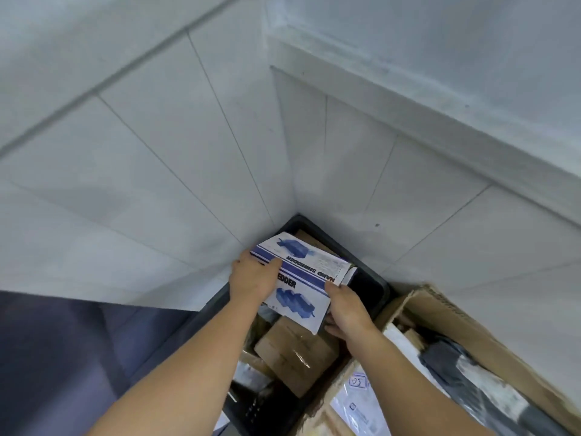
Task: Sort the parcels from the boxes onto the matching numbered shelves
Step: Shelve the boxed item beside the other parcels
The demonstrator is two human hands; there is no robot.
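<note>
A white and blue carton printed "HAND SHREDDER" (303, 275) is held above a black plastic bin (372, 289) in the room's corner. My left hand (253, 278) grips its left end, thumb on top. My right hand (344, 308) grips its near right corner, fingers curled under it. Below the carton, inside the bin, lies a taped brown cardboard parcel (295, 354) among other packages. No numbered shelf is in view.
An open cardboard box (440, 305) stands to the right of the bin, holding a white mailer marked "05" (358, 385) and a dark grey bag (478, 382). White tiled walls (157, 152) meet behind the bin. Blue-grey floor (63, 357) lies at the left.
</note>
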